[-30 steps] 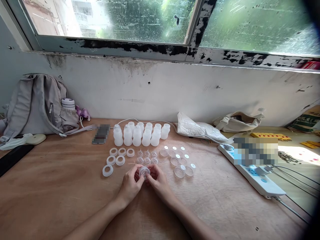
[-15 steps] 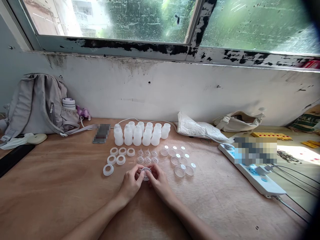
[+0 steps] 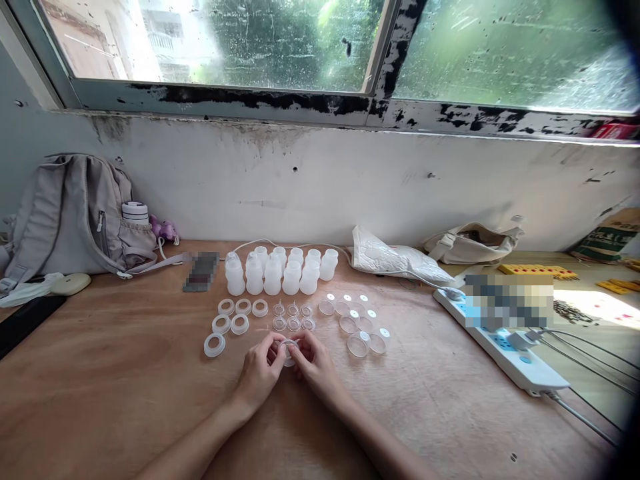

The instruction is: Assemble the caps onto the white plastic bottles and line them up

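Observation:
Close in front of me, my left hand (image 3: 261, 371) and my right hand (image 3: 317, 368) pinch a translucent bottle ring (image 3: 289, 362) between them, with both thumbs over its top. A clear piece seems to sit inside the ring, but my fingers partly hide it. Just beyond my hands lie several clear silicone nipples (image 3: 293, 325) in two rows. Several loose bottle rings (image 3: 215, 354) are laid out on the left. To the right are several clear round caps (image 3: 358, 355) and small white discs (image 3: 385, 333). Frosted small bottles (image 3: 273, 279) stand in rows behind.
A blurred phone-like slab (image 3: 201, 272) lies left of the bottles, near a grey backpack (image 3: 75, 213). A white padded pouch (image 3: 390, 257) and a beige bag (image 3: 473, 245) rest by the wall. On the right, a white power strip (image 3: 543, 379) trails cables across the wooden table (image 3: 125, 393).
The ring in my hands has tilted and sits slightly lower, with my right thumb pressed further over it. Both hands stay nearly in place. The camera view has shifted slightly.

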Tool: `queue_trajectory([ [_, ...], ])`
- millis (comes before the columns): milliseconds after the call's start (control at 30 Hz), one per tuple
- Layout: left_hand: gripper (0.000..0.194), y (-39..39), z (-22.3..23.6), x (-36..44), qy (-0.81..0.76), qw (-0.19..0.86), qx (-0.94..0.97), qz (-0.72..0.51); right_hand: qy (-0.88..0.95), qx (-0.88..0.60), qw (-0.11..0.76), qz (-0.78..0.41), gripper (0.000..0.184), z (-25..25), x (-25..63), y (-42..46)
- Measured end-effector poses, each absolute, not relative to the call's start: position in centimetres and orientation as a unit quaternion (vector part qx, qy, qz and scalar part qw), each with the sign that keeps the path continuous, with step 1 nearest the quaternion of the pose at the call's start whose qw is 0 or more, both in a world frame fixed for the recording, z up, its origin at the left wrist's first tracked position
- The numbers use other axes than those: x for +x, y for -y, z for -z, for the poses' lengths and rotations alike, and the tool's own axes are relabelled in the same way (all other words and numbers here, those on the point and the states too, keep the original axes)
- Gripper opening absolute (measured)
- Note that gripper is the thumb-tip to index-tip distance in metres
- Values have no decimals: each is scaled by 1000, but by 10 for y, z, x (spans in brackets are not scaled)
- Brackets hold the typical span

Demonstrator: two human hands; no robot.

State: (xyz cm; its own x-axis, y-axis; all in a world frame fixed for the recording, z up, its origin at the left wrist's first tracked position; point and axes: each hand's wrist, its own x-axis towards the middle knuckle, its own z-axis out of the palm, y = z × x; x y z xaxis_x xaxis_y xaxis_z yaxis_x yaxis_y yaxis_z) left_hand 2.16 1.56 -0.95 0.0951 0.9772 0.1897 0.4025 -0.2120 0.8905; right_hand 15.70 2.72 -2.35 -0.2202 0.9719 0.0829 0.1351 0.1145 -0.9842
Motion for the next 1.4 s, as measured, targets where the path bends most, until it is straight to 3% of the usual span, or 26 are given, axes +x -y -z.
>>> queue_trajectory([
  [633,16,-20,19,18,-536,238,720,-372,624,-448,454,-452,11,35,156,-30],
  [1100,13,-21,17,19,-524,294,697,-391,640,-475,421,-433,12,27,157,-27],
  [1400,12,-21,17,18,-515,335,684,-394,590,-471,416,-506,18,28,158,-30],
])
